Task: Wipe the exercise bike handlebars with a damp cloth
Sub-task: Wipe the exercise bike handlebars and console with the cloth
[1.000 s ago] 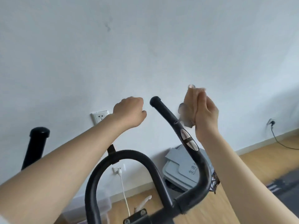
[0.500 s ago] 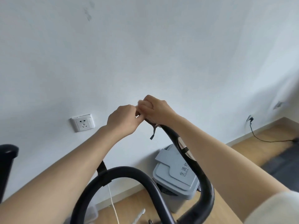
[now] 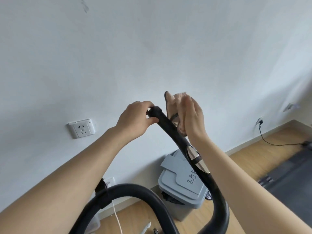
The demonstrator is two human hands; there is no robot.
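The black right handlebar (image 3: 170,129) of the exercise bike rises from the lower right to its tip at the middle of the view, with silver sensor plates (image 3: 196,159) lower down. My left hand (image 3: 136,119) grips the tip of this bar, its fingers curled round the end. My right hand (image 3: 192,115) holds a pale pinkish cloth (image 3: 173,105) with a dark patterned edge against the right side of the bar, just below the tip. The fingers lie fairly straight along the cloth. A second curved black bar (image 3: 133,190) arches across the bottom.
A grey lidded bin (image 3: 179,183) stands on the wooden floor against the white wall behind the bar. A wall socket (image 3: 81,128) is at the left, and another low socket with a black cable (image 3: 270,141) at the right. A dark mat (image 3: 290,176) lies at the right.
My right hand has come off the bar's tip and now holds the cloth flat against its right side. My left hand has closed round the tip. The view has shifted slightly.
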